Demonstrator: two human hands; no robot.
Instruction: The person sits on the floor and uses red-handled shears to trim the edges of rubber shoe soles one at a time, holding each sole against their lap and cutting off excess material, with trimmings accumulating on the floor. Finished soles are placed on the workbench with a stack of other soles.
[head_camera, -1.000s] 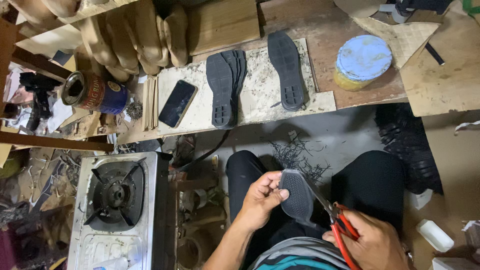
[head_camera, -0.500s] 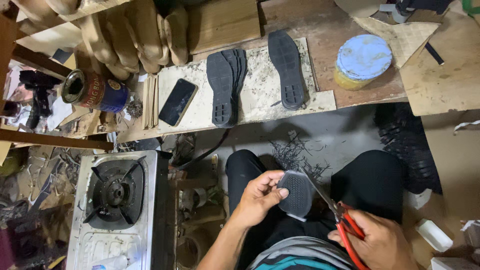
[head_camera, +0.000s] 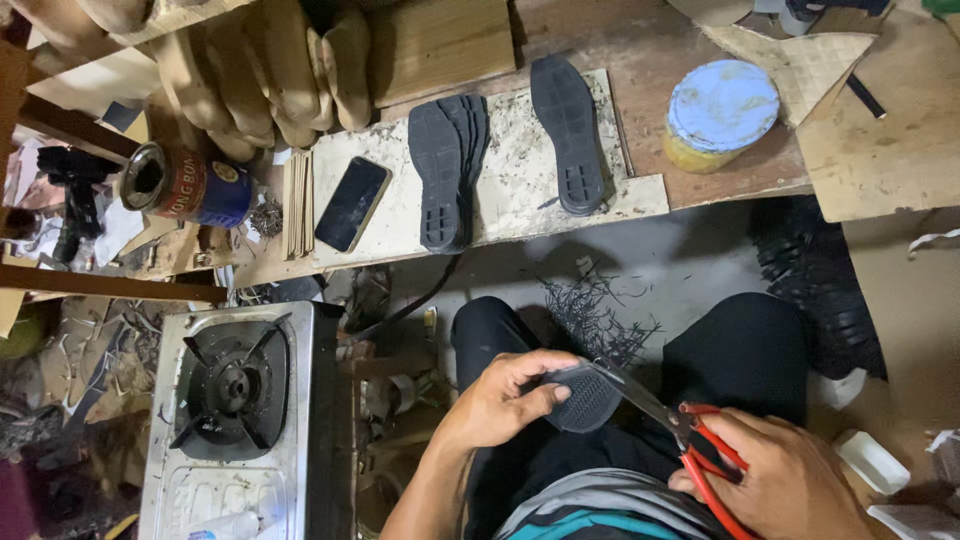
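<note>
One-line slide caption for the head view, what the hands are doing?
Seated person's left hand holds a dark rubber shoe sole while the right hand works red-handled scissors at its edge, over black trimmings on the floor.

Soles on board — phone left, stove perhaps nearer.

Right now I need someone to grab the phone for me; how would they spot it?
On the wooden workbench, look at the pale speckled board. The phone lies on its left end, beside the stacked dark soles: the only flat, glossy black rectangle there.
</note>
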